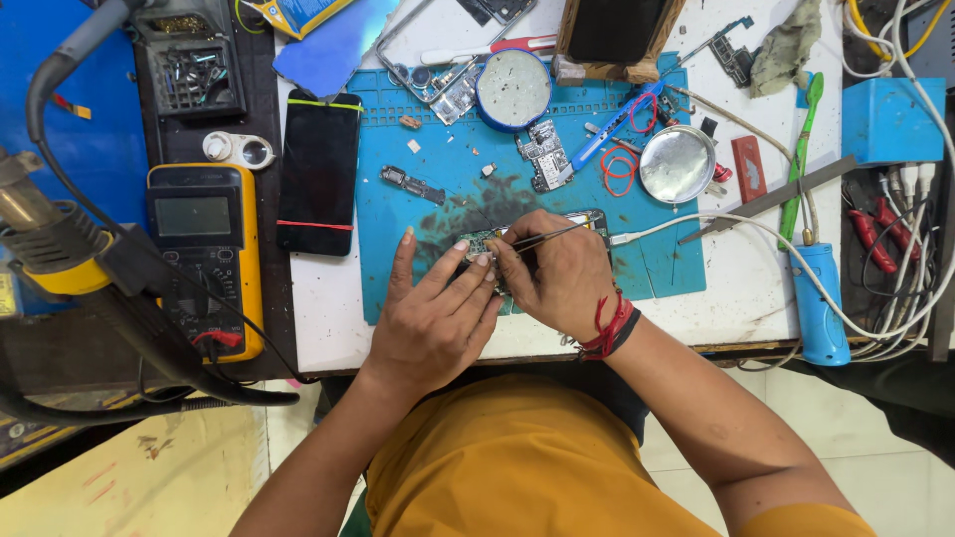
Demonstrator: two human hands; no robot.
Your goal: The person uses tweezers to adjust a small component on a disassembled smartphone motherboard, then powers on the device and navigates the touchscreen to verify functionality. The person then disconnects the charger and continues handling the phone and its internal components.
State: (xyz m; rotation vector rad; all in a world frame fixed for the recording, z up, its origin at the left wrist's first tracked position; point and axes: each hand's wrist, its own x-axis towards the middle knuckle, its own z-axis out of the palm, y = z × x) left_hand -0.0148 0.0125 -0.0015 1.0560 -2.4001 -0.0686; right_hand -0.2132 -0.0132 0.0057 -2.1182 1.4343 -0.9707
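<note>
- The right hand (557, 278) has its grip pinched together on a pair of thin metal tweezers (545, 235), whose tips point left, down onto a small green circuit board (481, 242).
- The left hand (433, 313) lies just left of that grip with its fingers spread apart and flat, fingertips pressing the circuit board down; it clamps nothing.
- The circuit board sits under both hands on the stained teal work mat (438, 214), near the front edge of the table (328, 318).
- A red thread band (609, 328) circles the right wrist.
- A white cable (696, 221) runs off to the right of the tweezers' grip.
- Beyond the hands lie another bare circuit board (545, 156) and a round blue tin (513, 89).
- Well left of the left hand rest a dark phone (319, 171) and a yellow multimeter (207, 254).
</note>
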